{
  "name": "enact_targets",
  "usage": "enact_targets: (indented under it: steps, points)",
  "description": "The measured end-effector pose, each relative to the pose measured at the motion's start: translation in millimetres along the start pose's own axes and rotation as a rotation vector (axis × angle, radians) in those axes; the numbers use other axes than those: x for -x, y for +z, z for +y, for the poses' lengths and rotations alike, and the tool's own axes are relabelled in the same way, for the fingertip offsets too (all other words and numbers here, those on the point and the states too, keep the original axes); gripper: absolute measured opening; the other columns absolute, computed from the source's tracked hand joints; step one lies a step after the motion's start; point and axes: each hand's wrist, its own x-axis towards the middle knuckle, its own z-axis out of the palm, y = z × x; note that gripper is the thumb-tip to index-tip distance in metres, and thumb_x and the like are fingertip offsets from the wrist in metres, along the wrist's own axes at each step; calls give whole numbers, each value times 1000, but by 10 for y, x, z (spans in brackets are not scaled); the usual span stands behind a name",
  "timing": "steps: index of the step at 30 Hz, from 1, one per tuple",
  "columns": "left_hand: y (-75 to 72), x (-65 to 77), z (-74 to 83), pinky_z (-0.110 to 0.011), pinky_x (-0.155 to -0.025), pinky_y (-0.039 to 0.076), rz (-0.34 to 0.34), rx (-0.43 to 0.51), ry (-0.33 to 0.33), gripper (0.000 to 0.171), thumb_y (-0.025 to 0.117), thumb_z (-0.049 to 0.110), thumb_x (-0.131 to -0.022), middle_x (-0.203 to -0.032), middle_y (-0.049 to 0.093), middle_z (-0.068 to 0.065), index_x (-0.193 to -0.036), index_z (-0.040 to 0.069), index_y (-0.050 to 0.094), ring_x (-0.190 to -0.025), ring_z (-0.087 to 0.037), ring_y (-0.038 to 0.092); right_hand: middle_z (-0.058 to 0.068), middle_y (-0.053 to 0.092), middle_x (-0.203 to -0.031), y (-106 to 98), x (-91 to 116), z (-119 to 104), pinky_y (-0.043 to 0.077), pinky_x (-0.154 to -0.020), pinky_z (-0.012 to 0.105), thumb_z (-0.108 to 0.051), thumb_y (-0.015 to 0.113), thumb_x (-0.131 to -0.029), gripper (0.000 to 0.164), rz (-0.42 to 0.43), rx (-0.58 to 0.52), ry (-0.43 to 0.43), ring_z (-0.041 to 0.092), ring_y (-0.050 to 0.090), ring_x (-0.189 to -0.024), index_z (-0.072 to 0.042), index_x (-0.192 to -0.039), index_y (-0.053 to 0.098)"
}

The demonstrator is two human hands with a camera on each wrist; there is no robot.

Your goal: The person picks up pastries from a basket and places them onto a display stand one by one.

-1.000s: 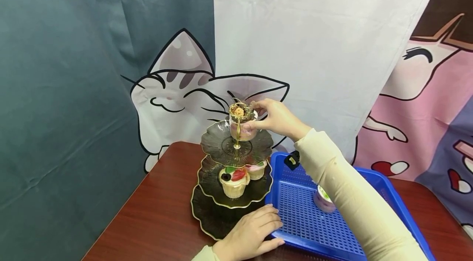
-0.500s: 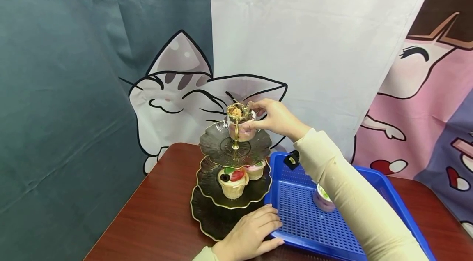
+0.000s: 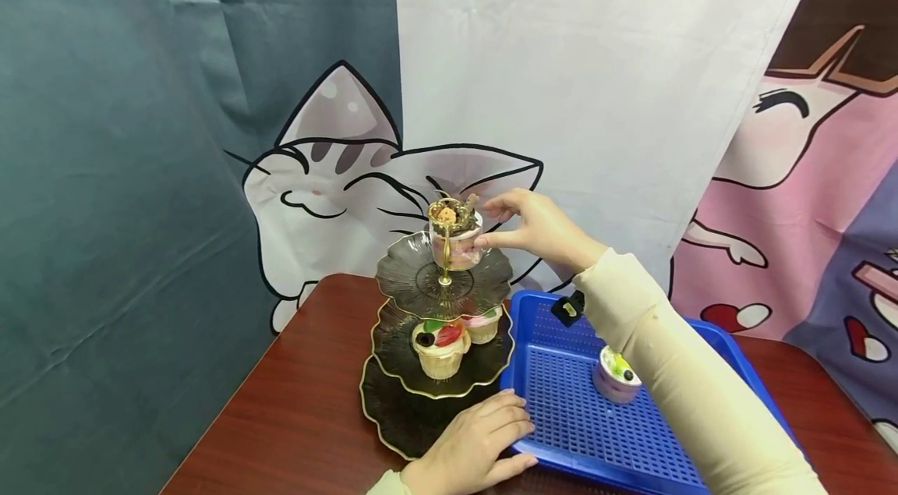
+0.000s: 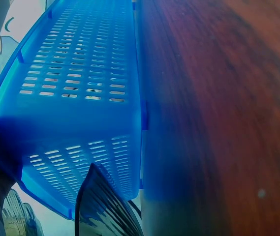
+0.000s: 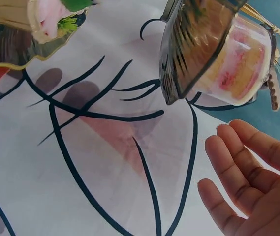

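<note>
On the top plate of a three-tier dessert stand [image 3: 414, 300] sits a clear dessert cup [image 3: 463, 252] with pink and cream layers and a brown topping, partly behind the gold handle. Just right of it is my right hand [image 3: 536, 230], thumb and fingers spread and nothing between them. The right wrist view shows the dessert cup [image 5: 248, 64] apart from the fingers [image 5: 250, 162]. My left hand [image 3: 473, 440] rests on the near left corner of a blue basket [image 3: 568, 433], fingers laid over its rim.
The middle tier carries a fruit-topped cupcake [image 3: 440, 361] and a pink-topped cupcake [image 3: 484, 327]. Inside the basket stands another dessert cup [image 3: 616, 384], under my right forearm. The wooden table [image 3: 281, 401] ends at a printed curtain [image 3: 596, 51] behind.
My right hand has let go of the dessert cup and drawn back slightly to the right, fingers parting. The cup stays on the top plate. My left hand keeps its place on the basket.
</note>
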Motion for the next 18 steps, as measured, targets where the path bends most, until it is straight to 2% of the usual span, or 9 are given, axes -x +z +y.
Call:
enact_targets:
  steps: [10, 18]
  points:
    - [11, 7, -6, -27, -110, 43, 11, -3, 0, 28, 67, 40, -88, -100, 70, 6, -99, 15, 70, -112, -11, 61, 12, 63, -121, -86, 208, 116, 46, -102, 47, -36, 77, -80, 59, -9, -8, 21, 26, 58, -110, -7, -128, 58]
    - [7, 5, -4, -26, -111, 43, 1, -3, -7, 28, 67, 40, -87, -100, 70, 6, -99, 15, 70, -112, -11, 61, 11, 65, -115, -122, 418, 270, 49, -97, 46, -30, 77, -81, 53, 39, -9, -10, 26, 61, -104, -6, -125, 60]
